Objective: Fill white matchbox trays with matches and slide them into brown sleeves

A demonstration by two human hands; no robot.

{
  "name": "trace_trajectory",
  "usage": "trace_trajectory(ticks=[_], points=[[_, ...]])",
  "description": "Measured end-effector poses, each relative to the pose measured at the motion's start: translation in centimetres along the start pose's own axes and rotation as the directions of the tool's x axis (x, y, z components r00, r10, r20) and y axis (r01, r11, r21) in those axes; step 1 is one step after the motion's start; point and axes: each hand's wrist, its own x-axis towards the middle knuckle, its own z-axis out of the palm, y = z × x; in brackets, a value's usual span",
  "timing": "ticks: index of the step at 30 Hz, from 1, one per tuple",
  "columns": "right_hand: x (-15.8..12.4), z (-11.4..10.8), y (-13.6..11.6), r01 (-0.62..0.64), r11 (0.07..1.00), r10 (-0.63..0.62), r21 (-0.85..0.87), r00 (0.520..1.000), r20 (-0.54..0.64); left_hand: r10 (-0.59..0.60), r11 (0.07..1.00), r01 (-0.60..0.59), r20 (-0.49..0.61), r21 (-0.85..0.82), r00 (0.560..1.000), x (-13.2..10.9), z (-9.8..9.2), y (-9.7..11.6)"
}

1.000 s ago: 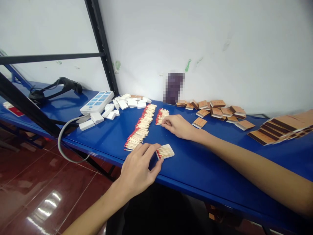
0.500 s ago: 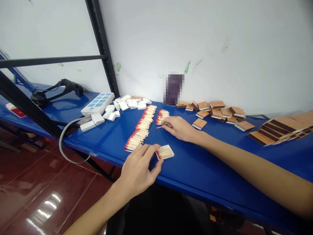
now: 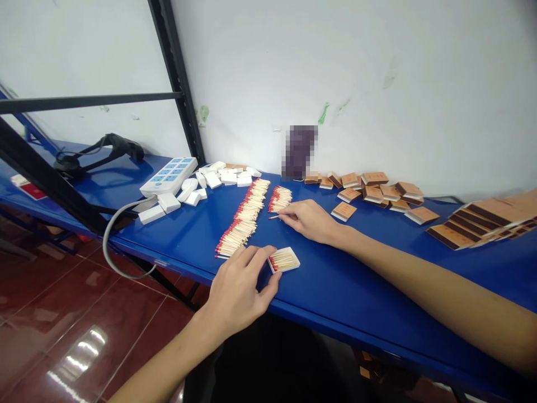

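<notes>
My left hand (image 3: 242, 286) grips the left end of a white matchbox tray (image 3: 295, 265) between thumb and fingers, at the table's front edge. Several red-headed matches (image 3: 282, 260) lie in that tray, heads to the left. Beyond it, my right hand (image 3: 308, 219) pinches a single match (image 3: 273, 217) by its plain end, the head pointing left. Just behind those fingertips lies a small pile of matches (image 3: 280, 198). To its left a long row of matches (image 3: 245, 218) runs from back to front, red heads facing left.
White matchbox trays (image 3: 213, 179) are heaped at the back left by a power strip (image 3: 170, 176) with a grey cable. Orange-brown matchbox sleeves (image 3: 373, 193) lie scattered at the back right, with stacked flat ones (image 3: 482, 221) farther right. A black rack post (image 3: 180, 84) rises on the left of the blue table (image 3: 356, 280).
My right hand has drawn the single match slightly away from the small pile, toward me. The left hand keeps its hold on the tray. The view has shifted very slightly.
</notes>
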Motion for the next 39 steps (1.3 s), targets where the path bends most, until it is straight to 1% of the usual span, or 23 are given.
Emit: trace_trajectory(ticks=[5,12,19,23,25,29,34,36,39], points=[[0.0,-0.1,-0.1,0.000,1.000,0.000,-0.023,1.000,0.002,0.006,1.000,-0.006,0.000,0.005,1.000,0.0,0.0,0.0],[0.1,0.0,-0.2,-0.018,1.000,0.018,-0.014,1.000,0.009,0.009,1.000,-0.009,0.001,0.007,1.000,0.1,0.0,0.0],[0.1,0.1,0.0,-0.084,0.993,0.086,0.078,0.996,-0.020,0.014,1.000,-0.014,-0.001,-0.001,1.000,0.0,0.0,-0.1],[0.2,0.3,0.2,-0.070,0.990,0.078,0.119,0.995,-0.064,0.024,1.000,-0.024,-0.010,-0.002,1.000,-0.1,0.0,-0.1],[0.2,0.4,0.3,-0.071,0.990,0.080,0.123,0.995,-0.067,0.026,1.000,-0.026,-0.013,0.000,1.000,0.0,0.0,-0.1],[0.3,0.2,0.3,-0.081,0.982,0.088,0.169,0.996,-0.034,0.030,1.000,-0.030,-0.018,0.007,0.999,0.1,0.1,-0.1],[0.3,-0.4,0.3,-0.042,0.969,0.040,0.245,0.999,0.015,0.029,1.000,-0.029,-0.018,0.009,0.999,0.1,0.2,-0.2],[0.4,-0.7,0.2,-0.049,0.969,0.041,0.242,0.998,0.039,0.026,1.000,-0.026,-0.014,0.006,1.000,0.1,0.2,-0.2],[0.4,-1.1,0.0,-0.063,0.976,0.042,0.207,0.993,0.107,0.022,1.000,-0.022,-0.010,0.005,1.000,0.1,0.1,-0.2]])
